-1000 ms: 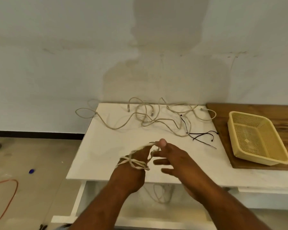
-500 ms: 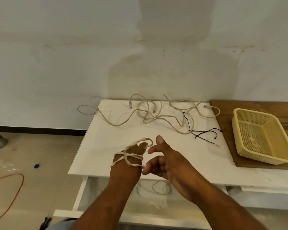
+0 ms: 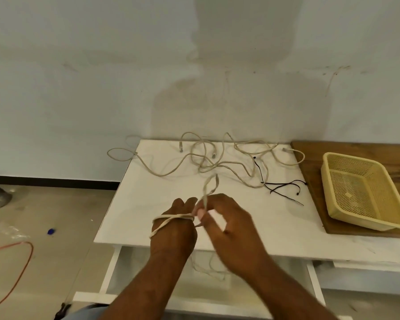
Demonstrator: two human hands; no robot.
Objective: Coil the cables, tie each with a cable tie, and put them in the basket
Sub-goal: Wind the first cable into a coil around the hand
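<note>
Head view, cable (image 3: pixel 171 218) wound across outstretched left hand (image 3: pixel 173 236) (loop pointing wallward), right hand (image 3: pixel 226 224) pinching it.

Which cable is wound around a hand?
The pale cable looped around the left hand, with a loop pinched by the right hand. The other pale cables lie loose on the white table.

The right hand (image 3: pixel 229 218), open a moment ago, now pinches the cable (image 3: pixel 209 185) beside the left hand (image 3: pixel 174 225), a loop standing above.
</note>
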